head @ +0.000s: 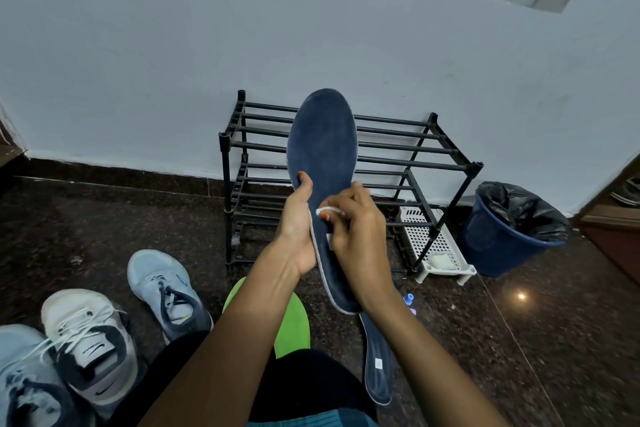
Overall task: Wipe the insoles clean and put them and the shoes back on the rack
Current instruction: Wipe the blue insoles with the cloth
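**A:** Why do we hold the long dark blue soft insole [323, 149] up in the air like that?

**B:** So we can see its whole top. Our left hand [298, 218] is curled round its left edge, thumb on top, and holds it steady. It is up in front of the black metal bar shoe rack [398, 149], toe end up.

**A:** And our right hand [356, 229]?

**B:** Its fingers are pinched tight on a small white wipe [329, 211]. They press it on the insole's lower half. We think this is the rubbing step.

**A:** How does the insole look?

**B:** Dark blue and a bit fuzzy, with a thin pale rim. The toe end looks a little grey and worn.

**A:** Where is everything else?

**B:** A second dark blue insole [377, 367] lies on the dark speckled stone floor [104, 218], just under our right arm. A light blue laced sneaker [162, 284], a white laced sneaker [90, 340] and another light blue sneaker [24, 378] sit at the floor's near left side, well apart from the rack. The rack stands at the floor's far edge by the wall. The shoes are not on it yet.
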The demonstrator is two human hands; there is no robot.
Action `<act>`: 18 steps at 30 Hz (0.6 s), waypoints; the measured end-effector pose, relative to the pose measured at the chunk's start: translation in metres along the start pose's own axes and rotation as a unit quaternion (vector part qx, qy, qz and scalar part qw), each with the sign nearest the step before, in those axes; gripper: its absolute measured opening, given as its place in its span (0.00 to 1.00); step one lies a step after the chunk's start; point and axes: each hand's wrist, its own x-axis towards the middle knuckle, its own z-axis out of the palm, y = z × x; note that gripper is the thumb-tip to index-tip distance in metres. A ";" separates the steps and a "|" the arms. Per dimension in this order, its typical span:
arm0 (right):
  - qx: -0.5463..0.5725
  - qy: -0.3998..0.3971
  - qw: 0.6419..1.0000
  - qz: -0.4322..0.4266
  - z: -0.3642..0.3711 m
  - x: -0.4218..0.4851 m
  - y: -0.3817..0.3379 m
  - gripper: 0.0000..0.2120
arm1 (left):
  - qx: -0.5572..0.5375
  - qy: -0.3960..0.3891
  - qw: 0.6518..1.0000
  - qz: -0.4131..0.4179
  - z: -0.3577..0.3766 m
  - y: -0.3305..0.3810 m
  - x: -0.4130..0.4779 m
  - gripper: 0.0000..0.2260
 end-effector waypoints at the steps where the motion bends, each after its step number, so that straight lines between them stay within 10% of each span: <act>1: -0.007 0.003 1.000 0.003 0.001 0.005 0.000 0.08 | 0.002 0.011 1.000 0.001 0.001 -0.001 -0.002 0.26; 18: 0.022 0.008 0.999 0.024 -0.006 -0.007 0.007 0.10 | -0.013 0.001 1.000 -0.019 0.002 -0.004 0.003 0.32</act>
